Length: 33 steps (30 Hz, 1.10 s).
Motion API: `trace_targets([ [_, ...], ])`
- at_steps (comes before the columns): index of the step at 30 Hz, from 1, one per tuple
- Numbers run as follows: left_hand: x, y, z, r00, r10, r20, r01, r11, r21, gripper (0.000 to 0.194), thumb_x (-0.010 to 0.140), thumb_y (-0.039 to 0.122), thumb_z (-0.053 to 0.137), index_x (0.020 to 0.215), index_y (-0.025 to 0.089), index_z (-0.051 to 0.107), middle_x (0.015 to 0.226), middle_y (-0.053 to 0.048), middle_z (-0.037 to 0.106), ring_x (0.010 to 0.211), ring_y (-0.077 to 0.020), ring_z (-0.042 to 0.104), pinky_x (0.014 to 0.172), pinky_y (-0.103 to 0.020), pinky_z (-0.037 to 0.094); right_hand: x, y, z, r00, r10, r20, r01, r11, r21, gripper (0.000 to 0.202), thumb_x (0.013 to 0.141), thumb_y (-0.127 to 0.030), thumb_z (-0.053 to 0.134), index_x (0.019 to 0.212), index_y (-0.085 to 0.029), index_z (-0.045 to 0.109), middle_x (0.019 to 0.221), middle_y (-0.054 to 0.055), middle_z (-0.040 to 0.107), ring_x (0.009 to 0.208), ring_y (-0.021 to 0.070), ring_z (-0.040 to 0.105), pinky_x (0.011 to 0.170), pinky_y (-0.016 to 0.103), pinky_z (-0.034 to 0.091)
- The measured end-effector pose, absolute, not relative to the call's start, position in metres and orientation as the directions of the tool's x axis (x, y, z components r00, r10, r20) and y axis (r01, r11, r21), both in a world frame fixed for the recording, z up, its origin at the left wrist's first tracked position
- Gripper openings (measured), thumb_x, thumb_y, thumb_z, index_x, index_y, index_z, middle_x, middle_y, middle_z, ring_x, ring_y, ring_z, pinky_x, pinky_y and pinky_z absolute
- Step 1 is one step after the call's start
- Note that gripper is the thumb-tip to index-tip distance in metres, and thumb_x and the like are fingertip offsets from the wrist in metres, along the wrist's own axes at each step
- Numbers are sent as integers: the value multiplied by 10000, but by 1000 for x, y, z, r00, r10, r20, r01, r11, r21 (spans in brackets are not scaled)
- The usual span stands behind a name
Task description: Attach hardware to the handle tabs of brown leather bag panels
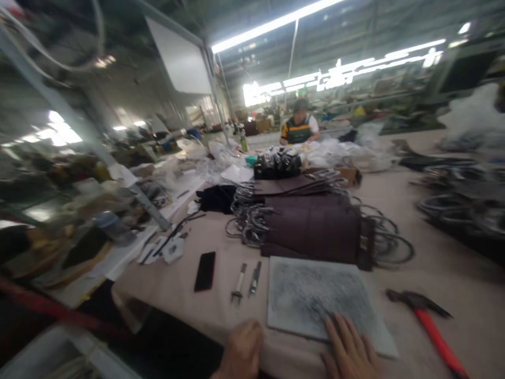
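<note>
My left hand (242, 347) is closed in a fist at the table's front edge; whatever it may hold is hidden. Fingers outstretched, my right hand (351, 350) lies on the lower right part of a worn grey board (311, 295). Just left of the board are a slim dark hand tool (255, 279) and a pale tool with a forked end (239, 284), both blurred. A hammer with a red handle (436, 337) lies right of my right hand.
A phone (205, 271) lies left of the tools. Behind the board are stacked dark brown panels (311, 226) with looped cords (390, 242). More dark looped pieces (465, 205) lie at right. A person (300, 126) sits across the table, behind clear plastic bags (343, 152). A slanted metal post (150, 205) stands at left.
</note>
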<state>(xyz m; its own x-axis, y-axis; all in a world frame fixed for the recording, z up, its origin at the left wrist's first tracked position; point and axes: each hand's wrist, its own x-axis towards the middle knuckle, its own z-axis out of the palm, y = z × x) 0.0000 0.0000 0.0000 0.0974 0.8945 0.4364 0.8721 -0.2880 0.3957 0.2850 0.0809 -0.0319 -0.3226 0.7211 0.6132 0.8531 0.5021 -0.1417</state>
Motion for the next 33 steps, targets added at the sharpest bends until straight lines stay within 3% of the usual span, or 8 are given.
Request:
trace_targets([
  [2, -13, 10, -5, -58, 891, 450, 878, -168, 447, 328, 1021, 231, 376, 1071, 235, 700, 1010, -105, 732, 980, -245, 707, 897, -405, 607, 295, 69, -24, -389, 762, 519, 870, 488, -65, 693, 926, -376, 464, 1596, -347, 287, 1473, 46, 586, 1348, 311, 541, 1059, 542, 454],
  [5, -35, 30, 7, -223, 900, 376, 874, 13, 487, 282, 1012, 254, 416, 1056, 214, 692, 1101, -103, 730, 1074, -247, 688, 960, -390, 569, 293, 77, -8, -400, 811, 427, 882, 467, -61, 478, 971, -363, 430, 1416, -253, 568, 1456, 94, 590, 1345, 306, 522, 1097, 506, 399],
  [12, -61, 81, 49, -499, 864, 68, 821, 447, 354, 298, 970, 281, 504, 1173, 134, 665, 1213, -140, 674, 1130, -282, 639, 969, -371, 504, 289, 129, 28, -284, 902, 324, 938, 332, -100, 472, 1012, -393, 379, 1382, -170, 567, 1497, 166, 517, 1400, 331, 433, 1145, 564, 322],
  [16, -60, 94, 47, -491, 871, -13, 828, 472, 304, 391, 959, 355, 557, 1219, 76, 643, 1194, -176, 659, 1146, -313, 618, 979, -387, 474, 288, 143, 29, -180, 958, 224, 976, 202, -80, 518, 1020, -407, 362, 1429, -136, 527, 1530, 196, 467, 1423, 371, 395, 1146, 604, 311],
  [21, -61, 96, 38, -452, 890, -63, 876, 456, 160, 334, 949, 333, 551, 1183, 109, 637, 1166, -161, 644, 1135, -319, 603, 925, -384, 472, 285, 139, 26, -144, 975, 170, 984, 159, -75, 541, 1025, -410, 349, 1475, -144, 487, 1568, 187, 430, 1458, 375, 353, 1168, 585, 289],
  [28, -76, 101, 35, -464, 883, -68, 863, 468, 191, 296, 941, 297, 540, 1167, 132, 636, 1145, -137, 673, 1096, -294, 630, 918, -373, 486, 285, 135, 29, -126, 980, 151, 986, 141, -93, 549, 1015, -405, 366, 1484, -144, 481, 1576, 186, 424, 1461, 373, 350, 1179, 578, 261],
  [33, -70, 99, 40, -454, 891, -31, 882, 454, 127, 341, 946, 264, 492, 1208, 93, 628, 1166, -169, 665, 1112, -317, 621, 941, -400, 497, 285, 136, 29, -128, 982, 141, 982, 145, -120, 548, 1016, -407, 385, 1494, -154, 472, 1593, 176, 406, 1479, 364, 331, 1190, 576, 259],
])
